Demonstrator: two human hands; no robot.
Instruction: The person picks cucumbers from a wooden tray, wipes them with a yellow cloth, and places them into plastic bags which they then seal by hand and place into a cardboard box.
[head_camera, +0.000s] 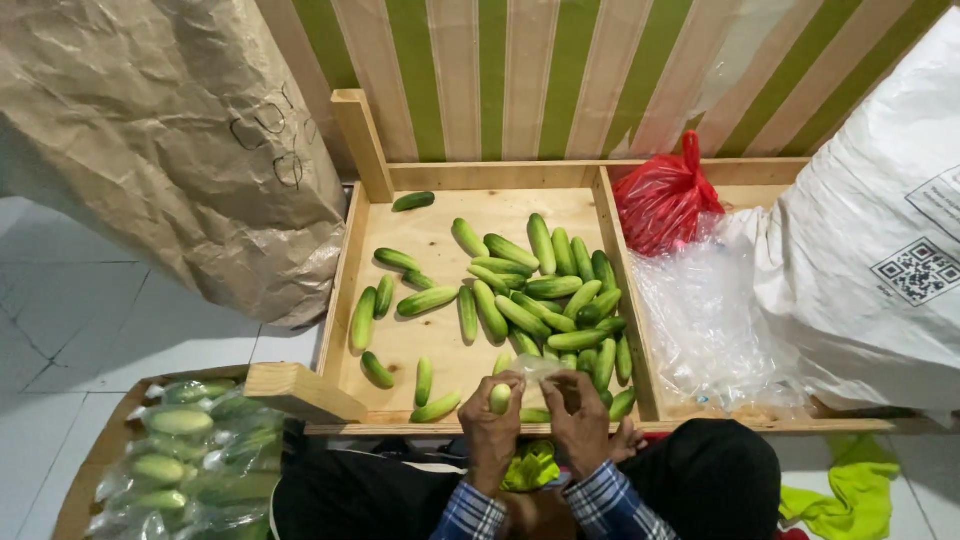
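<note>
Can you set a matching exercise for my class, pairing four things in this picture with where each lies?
Things:
1. red plastic bag
2. brown paper sack
3. bagged cucumbers
4. loose cucumbers

Places:
A. in the wooden tray's big compartment
B. far left, on the floor
C. near left, in a box
D. in the tray's right compartment

Pairs: 1-D, 2-B, 3-C, 4-A

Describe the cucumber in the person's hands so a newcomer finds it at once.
Start at the wooden tray strewn with cucumbers, then drop to its near edge. There the left hand and right hand hold one cucumber upright, under clear plastic wrap; the others lie loose.
</note>
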